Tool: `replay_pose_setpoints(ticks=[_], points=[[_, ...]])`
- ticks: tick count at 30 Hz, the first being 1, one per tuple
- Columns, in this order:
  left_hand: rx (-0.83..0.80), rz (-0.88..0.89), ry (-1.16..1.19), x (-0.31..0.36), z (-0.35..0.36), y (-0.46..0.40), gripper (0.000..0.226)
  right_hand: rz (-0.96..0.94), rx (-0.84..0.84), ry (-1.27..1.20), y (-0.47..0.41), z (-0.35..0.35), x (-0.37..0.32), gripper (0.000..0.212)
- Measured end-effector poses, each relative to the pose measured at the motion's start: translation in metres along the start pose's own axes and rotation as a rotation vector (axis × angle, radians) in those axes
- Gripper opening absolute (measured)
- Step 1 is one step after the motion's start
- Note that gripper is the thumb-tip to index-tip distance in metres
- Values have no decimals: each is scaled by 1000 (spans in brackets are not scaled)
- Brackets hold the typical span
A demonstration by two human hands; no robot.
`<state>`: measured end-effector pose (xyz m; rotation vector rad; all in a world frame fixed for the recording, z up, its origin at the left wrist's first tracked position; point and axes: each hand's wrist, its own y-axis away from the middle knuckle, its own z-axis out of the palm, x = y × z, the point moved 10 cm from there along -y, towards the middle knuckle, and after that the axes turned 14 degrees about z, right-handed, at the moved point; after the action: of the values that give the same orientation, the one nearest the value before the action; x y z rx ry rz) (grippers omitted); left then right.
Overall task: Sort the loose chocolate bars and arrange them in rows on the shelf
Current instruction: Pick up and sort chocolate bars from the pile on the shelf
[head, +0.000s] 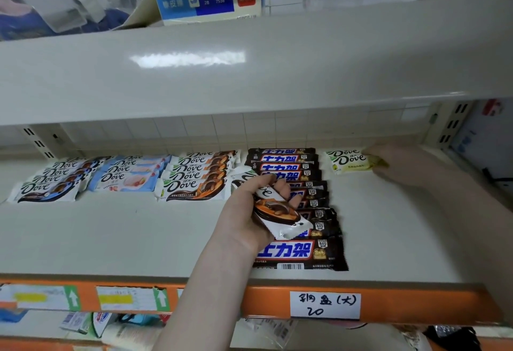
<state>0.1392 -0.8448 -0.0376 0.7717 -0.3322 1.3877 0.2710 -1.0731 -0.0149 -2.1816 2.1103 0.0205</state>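
Orange-and-white Dove bar (277, 212) sits in the left hand (249, 212), fingers (280, 188) curled round it, above the dark bar row (302, 212). Right hand (402, 162) pinches the yellow Dove bars (349, 160) at the shelf (125, 239) back. Bare shelf lies by the front edge.

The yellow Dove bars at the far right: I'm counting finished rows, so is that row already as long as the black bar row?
No: the yellow Dove bars show only two at the back, while the black bar row reaches the shelf's front.

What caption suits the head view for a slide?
Left hand holds a Dove bar over the shelf; right hand places pale Dove bars.
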Motion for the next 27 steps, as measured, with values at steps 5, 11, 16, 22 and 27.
replay_pose_setpoints(ticks=[5, 11, 16, 22, 27], points=[[-93, 55, -126, 8, -1, -3, 34, 4, 137, -81, 17, -19, -11, 43], [-243, 37, -321, 24, -9, -6, 66, -132, 215, -198, 66, -38, -70, 41], [-287, 18, -457, 47, -31, -2, 57, -213, 163, -334, 108, -38, -139, 43], [-229, 172, -471, 96, -68, 8, 32, -256, 137, -466, 138, -38, -230, 41], [-189, 246, -226, 134, -95, 10, 44, -225, 72, -603, 156, -25, -303, 36]])
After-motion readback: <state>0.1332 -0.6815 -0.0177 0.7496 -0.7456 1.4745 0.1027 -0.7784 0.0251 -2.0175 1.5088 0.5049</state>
